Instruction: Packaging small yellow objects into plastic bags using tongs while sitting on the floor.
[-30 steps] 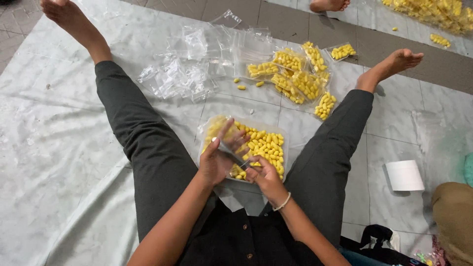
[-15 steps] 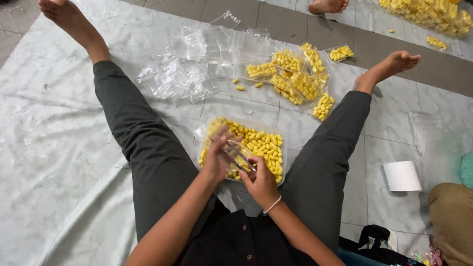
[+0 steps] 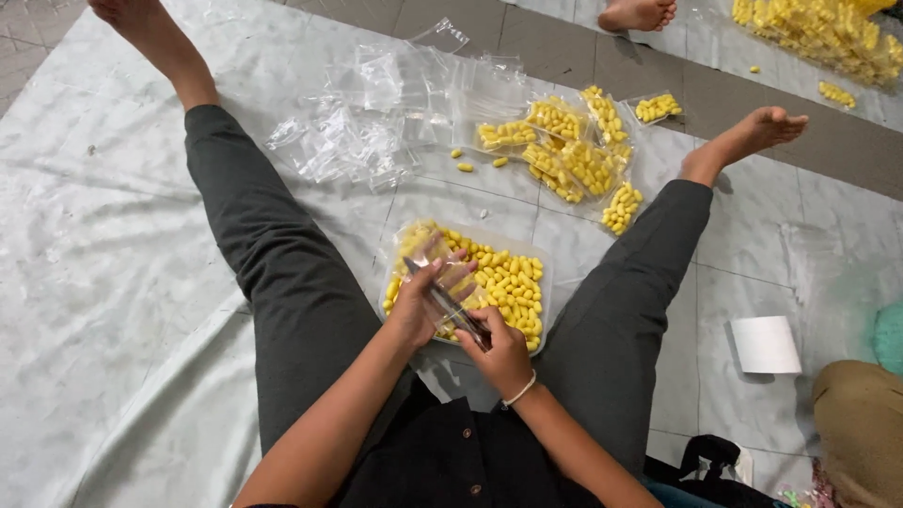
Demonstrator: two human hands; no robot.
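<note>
Pinching a small clear bag [image 3: 450,299] between both hands, you are holding it over the tray [image 3: 541,310] of yellow pieces [image 3: 503,282]; left hand [image 3: 423,306] and right hand [image 3: 497,353] are each gripping it closed.

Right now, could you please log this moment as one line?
left hand: holds small clear bag | right hand: pinches bag | tray of yellow pieces: between legs

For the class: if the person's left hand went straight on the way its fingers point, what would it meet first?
Probably the small yellow pieces in the clear tray. The left hand points up and right over it, though depth is unclear.
</note>
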